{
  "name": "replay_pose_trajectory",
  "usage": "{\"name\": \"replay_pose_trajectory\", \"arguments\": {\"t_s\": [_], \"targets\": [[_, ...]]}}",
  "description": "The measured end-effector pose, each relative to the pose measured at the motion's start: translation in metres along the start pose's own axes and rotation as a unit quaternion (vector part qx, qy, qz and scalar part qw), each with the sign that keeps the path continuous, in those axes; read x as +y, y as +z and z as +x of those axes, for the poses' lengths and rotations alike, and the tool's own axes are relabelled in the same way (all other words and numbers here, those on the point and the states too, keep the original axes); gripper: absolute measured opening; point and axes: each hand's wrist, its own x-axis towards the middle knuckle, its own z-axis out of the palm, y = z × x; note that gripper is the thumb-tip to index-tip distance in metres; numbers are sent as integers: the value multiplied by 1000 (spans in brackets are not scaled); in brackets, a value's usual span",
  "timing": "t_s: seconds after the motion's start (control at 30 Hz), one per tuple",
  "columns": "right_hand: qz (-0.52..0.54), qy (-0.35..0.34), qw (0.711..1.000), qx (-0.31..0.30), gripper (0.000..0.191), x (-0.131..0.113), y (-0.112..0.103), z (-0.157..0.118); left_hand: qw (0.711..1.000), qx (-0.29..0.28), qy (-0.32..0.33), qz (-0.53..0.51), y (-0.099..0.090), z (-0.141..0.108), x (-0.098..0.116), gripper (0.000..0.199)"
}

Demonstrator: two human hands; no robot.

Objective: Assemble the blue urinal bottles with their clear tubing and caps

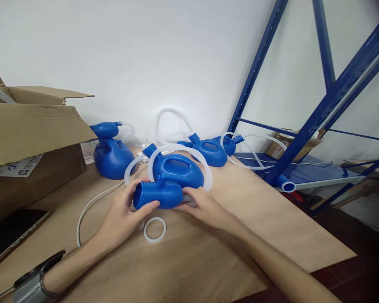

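Note:
My left hand (123, 210) is closed round the wide open mouth of a blue plastic urinal head (161, 195), held sideways above the table. At its narrow rounded end, my right hand (202, 206) pinches a pale, translucent hose end (190, 203), mostly hidden by the fingers. Just behind them stands a blue urinal bottle (177, 168) with a moulded handle. A white hose (206, 162) loops over that bottle from near its neck. Below the held head, a white sealing ring (155, 229) lies flat on the wooden table (189, 261).
More blue bottles with hoses stand at the left (113, 158) and at the back (210, 152). An open cardboard box (34, 130) and a dark tablet-like device (15, 235) are on the left. A white cable (88, 206) crosses the table. Blue metal shelving (303, 147) rises at the right.

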Motion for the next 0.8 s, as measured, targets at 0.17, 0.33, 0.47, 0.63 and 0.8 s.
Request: {"name": "replay_pose_trajectory", "arguments": {"t_s": [0.17,0.33,0.47,0.63,0.8], "targets": [[-74,-45,996,14,12,8,3,2,1000,-1,0,-5,2,-1,0,60],[-172,-131,976,38,11,19,7,2,999,4,-13,-29,4,1,-3,59],[-207,-190,957,77,13,26,12,2,1000,-5,-9,-28,2,1,-3,59],[-230,-207,945,104,18,28,16,1,999,-8,0,-32,1,1,1,54],[-258,-199,937,125,24,25,12,-1,1000,17,-11,-18,-2,5,9,49]]}}
